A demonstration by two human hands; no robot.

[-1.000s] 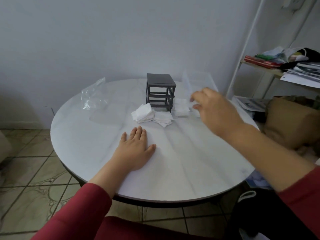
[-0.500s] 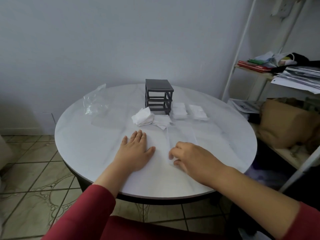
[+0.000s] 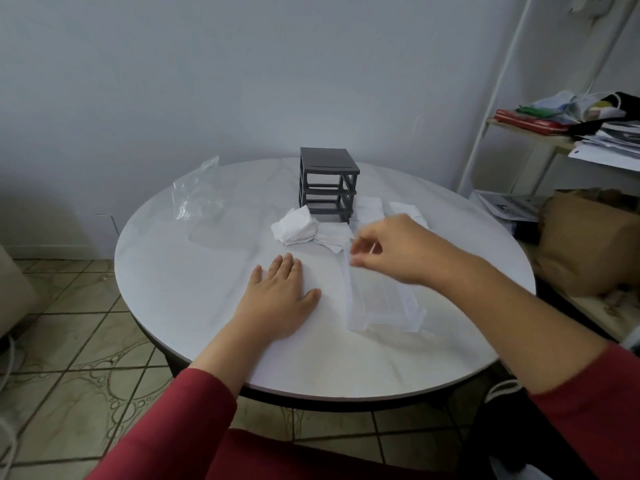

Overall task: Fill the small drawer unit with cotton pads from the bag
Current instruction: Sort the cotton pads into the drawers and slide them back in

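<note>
Clear drawer (image 3: 384, 299) lying lengthwise away from viewer, right hand (image 3: 391, 251) pinching nothing, left hand (image 3: 280, 299) flat

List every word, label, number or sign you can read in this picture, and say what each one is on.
No text can be read.
Papers on the shelf: dark print or pictures, too blurred to read.
Printed sheet on the lower shelf: dark marks, too blurred to read.
Red item on the shelf: no lettering can be made out.
Drawer frame, clear drawer, cotton pads and bag: no marking shows.
</note>
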